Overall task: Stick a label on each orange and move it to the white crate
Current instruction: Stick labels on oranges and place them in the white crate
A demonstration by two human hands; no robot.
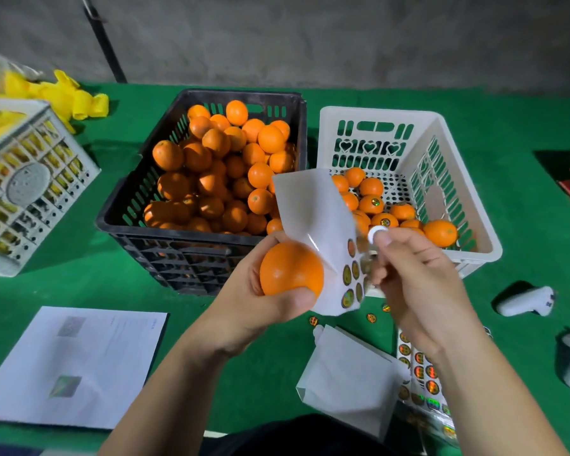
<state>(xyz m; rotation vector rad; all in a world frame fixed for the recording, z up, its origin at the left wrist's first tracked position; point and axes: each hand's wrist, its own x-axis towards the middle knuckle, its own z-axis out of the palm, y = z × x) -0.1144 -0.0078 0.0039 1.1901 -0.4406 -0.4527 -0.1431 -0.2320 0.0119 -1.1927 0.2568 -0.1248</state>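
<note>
My left hand (260,304) grips an orange (290,269) and, with the thumb, pins a curled white label sheet (313,218) against it. Several round shiny labels remain on the sheet's lower part. My right hand (415,274) pinches one round label (375,233), its white back facing me, just off the sheet. The black crate (139,199) behind my left hand is heaped with oranges. The white crate (425,153) to its right holds several oranges, some bearing labels.
More label sheets (418,366) and a bent white backing sheet (349,376) lie under my right forearm. Loose labels (371,317) dot the green cloth. A printed paper (76,363) lies front left; a white lattice crate (30,179) with yellow contents stands far left.
</note>
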